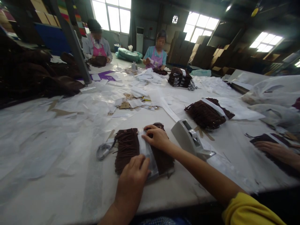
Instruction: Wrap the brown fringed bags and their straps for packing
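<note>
Nearest, the person's left hand (134,170) rests palm down on the near part of a brown fringed bag (126,150), fingers bent close together over its white band (147,156); whether they grip or only press cannot be told. Farther up the same bag, the right hand (157,136), its arm in a yellow sleeve (250,211), touches the far end of the band, thumb and forefinger a little apart. The bag lies flat on the white table (164,195) near its front edge, a grey coil (103,151) just beside its left side. The band looks plain white; any print on it is too blurred to read. Just right of the right hand stands a grey tape dispenser (185,137), with no maker's name legible. At the right edge, another person's hand (273,149) rests on a dark banded piece (260,139). Beyond the dispenser lies a second brown fringed bundle (202,115), also banded in white. Farther back are scattered tan and white slips (127,104), their marks too small to make out, then a banded brown stack (179,78). Across the table sit two co-workers, one in a pink apron (99,50), one in a lilac apron (156,59).
</note>
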### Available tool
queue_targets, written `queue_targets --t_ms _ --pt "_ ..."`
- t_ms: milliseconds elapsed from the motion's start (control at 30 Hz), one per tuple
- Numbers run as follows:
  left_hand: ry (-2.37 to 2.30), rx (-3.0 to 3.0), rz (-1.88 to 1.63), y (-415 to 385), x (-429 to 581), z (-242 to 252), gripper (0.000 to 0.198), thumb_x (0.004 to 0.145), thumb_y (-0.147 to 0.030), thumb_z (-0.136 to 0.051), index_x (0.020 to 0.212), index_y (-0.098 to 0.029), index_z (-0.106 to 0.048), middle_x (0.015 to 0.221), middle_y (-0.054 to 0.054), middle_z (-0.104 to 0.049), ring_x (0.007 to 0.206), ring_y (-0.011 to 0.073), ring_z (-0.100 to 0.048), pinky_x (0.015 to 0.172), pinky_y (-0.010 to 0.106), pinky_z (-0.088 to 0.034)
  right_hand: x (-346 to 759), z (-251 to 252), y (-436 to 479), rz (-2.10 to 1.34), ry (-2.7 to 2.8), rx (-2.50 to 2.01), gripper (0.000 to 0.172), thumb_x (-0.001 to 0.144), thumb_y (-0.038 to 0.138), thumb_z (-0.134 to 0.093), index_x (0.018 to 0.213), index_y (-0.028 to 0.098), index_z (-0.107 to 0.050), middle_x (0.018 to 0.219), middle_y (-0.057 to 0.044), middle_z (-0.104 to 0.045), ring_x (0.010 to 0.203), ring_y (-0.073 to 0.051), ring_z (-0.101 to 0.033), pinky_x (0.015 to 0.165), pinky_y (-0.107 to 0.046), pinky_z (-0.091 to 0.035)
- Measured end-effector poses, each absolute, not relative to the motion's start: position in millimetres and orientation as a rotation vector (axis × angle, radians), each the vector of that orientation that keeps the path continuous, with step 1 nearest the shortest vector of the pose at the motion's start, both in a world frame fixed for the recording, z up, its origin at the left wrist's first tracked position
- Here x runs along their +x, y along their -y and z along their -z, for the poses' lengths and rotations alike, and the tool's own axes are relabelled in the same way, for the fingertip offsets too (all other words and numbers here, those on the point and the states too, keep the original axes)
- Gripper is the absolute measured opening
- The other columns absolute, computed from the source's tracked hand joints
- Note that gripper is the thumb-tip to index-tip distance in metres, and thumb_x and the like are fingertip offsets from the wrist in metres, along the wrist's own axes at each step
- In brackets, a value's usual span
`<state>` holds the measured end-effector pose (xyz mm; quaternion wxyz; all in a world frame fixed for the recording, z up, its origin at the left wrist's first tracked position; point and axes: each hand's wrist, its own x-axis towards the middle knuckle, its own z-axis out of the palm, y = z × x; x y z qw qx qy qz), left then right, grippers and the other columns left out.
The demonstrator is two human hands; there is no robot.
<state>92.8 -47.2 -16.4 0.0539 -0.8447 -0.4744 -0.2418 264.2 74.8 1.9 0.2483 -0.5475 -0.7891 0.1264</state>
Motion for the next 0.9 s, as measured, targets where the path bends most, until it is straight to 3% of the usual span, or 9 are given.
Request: queue_targets --t_ms 100,167,333,500,700,900 --pt "1.268 -2.618 0.749 42 93 23 0.033 0.090 -0.015 -0.055 0.123 -0.018 -0.061 0.129 0.011 -0.063 0.119 0.0279 -0.059 0.101 0.046 -0.049 265 0 -78 -0.382 2.126 -1.488 0.021 0.085 0.037 -0.068 0.070 0.023 -0.070 0.116 0.001 -0.068 0.091 -0.016 -0.067 0.083 -0.029 -0.049" --pt "1.165 -2.645 0.753 40 93 30 0.039 0.093 -0.013 -0.050 0.131 -0.018 -0.056 0.137 0.012 -0.058 0.127 0.0285 -0.054 0.106 0.050 -0.045 265 1 -78 -0.401 2.080 -1.482 0.020 0.085 0.036 -0.068 0.070 0.023 -0.070 0.116 0.001 -0.068 0.091 -0.015 -0.067 0.085 -0.029 -0.049" --pt "1.223 -2.674 0.726 41 91 40 0.049 0.094 -0.011 -0.047 0.143 -0.016 -0.043 0.142 0.019 -0.051 0.127 0.0269 -0.055 0.101 0.042 -0.052 265 8 -74 -0.389 1.951 -1.375 0.021 0.086 0.034 -0.068 0.070 0.021 -0.069 0.117 -0.002 -0.067 0.091 -0.015 -0.066 0.089 -0.028 -0.048" --pt "1.313 -2.723 0.801 44 90 35 0.053 0.094 -0.018 -0.051 0.145 -0.015 -0.038 0.141 0.019 -0.053 0.123 0.0257 -0.058 0.101 0.042 -0.051 265 12 -71 -0.390 1.928 -1.151 0.021 0.090 0.035 -0.065 0.076 0.019 -0.067 0.123 -0.005 -0.064 0.091 -0.014 -0.065 0.085 -0.025 -0.048" --pt "1.364 -2.733 0.915 46 88 32 0.053 0.095 -0.015 -0.046 0.147 -0.021 -0.036 0.148 0.017 -0.045 0.126 0.0260 -0.055 0.101 0.041 -0.051 261 10 -70 -0.307 2.090 -1.325 0.030 0.098 0.042 -0.052 0.085 0.019 -0.066 0.088 -0.002 -0.070 0.082 -0.014 -0.063 0.078 -0.022 -0.043" --pt "1.373 -2.802 1.205 48 83 32 0.061 0.096 -0.010 -0.040 0.153 -0.023 -0.024 0.144 0.011 -0.052 0.129 0.0203 -0.053 0.105 0.035 -0.048 257 6 -68 -0.208 2.139 -1.442 0.030 0.099 0.043 -0.049 0.085 0.020 -0.062 0.086 -0.002 -0.069 0.076 -0.014 -0.062 0.067 -0.023 -0.037"
